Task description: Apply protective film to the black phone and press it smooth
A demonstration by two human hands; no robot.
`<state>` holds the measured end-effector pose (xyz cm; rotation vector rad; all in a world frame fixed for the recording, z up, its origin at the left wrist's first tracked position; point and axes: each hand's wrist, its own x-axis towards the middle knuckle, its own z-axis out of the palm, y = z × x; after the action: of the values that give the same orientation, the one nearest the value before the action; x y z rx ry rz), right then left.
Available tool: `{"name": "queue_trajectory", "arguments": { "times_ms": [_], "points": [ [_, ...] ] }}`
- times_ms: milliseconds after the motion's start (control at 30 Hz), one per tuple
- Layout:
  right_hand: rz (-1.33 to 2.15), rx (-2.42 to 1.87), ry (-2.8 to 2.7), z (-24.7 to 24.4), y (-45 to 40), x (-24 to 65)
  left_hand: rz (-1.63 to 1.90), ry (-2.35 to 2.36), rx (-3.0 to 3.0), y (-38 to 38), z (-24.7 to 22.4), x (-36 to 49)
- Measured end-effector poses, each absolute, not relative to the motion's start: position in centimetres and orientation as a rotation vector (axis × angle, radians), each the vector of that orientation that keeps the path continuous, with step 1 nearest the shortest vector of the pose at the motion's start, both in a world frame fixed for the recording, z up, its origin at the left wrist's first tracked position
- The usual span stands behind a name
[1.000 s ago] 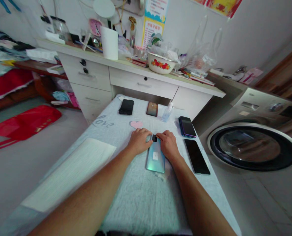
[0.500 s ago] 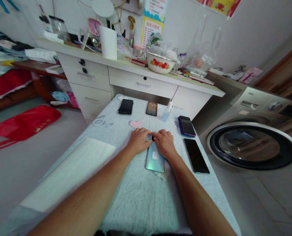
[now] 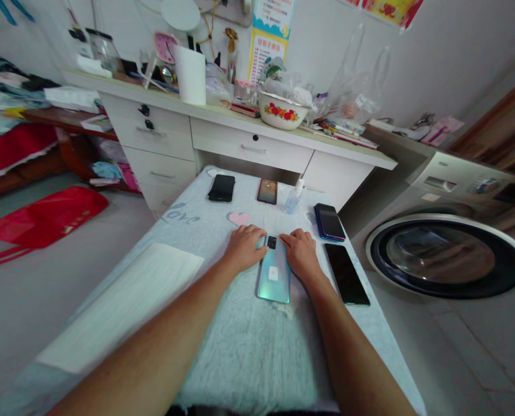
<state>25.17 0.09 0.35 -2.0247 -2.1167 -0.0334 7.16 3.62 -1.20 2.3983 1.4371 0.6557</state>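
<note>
A teal phone (image 3: 274, 283) lies back side up on the cloth-covered table (image 3: 235, 341), its dark camera block at the far end and a small white label on its back. My left hand (image 3: 245, 247) rests at the phone's upper left edge, thumb and fingers closed round that corner. On the opposite side, my right hand (image 3: 299, 250) has its fingers pressed together at the upper right edge. Both hands touch the phone, and the camera block shows between them.
Around the hands lie a black phone (image 3: 347, 274), stacked phones (image 3: 329, 222), a brown-edged phone (image 3: 267, 191), a dark phone (image 3: 222, 188), a spray bottle (image 3: 293, 197) and a pale sheet (image 3: 122, 306). A washing machine (image 3: 443, 248) stands at right.
My right hand has shifted to the right, off the top of the phone to its right edge, uncovering the camera block. My left hand and the phone have hardly moved.
</note>
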Motion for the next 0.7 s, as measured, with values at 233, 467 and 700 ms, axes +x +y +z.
{"name": "queue_trajectory", "arguments": {
  "times_ms": [233, 467, 700],
  "points": [
    [0.001, -2.052, -2.135, 0.4, -0.2, 25.9, 0.652, 1.442, 2.385, 3.5, -1.0, 7.1],
    [0.005, -2.023, -2.182, 0.9, -0.8, 26.1, 0.650, 1.444, 2.385, 3.5, -1.0, 7.1],
    [0.048, -1.960, -2.174, 1.2, -1.1, 26.1, 0.649, 1.436, 2.390, 3.4, -0.9, 7.1]
  ]
}}
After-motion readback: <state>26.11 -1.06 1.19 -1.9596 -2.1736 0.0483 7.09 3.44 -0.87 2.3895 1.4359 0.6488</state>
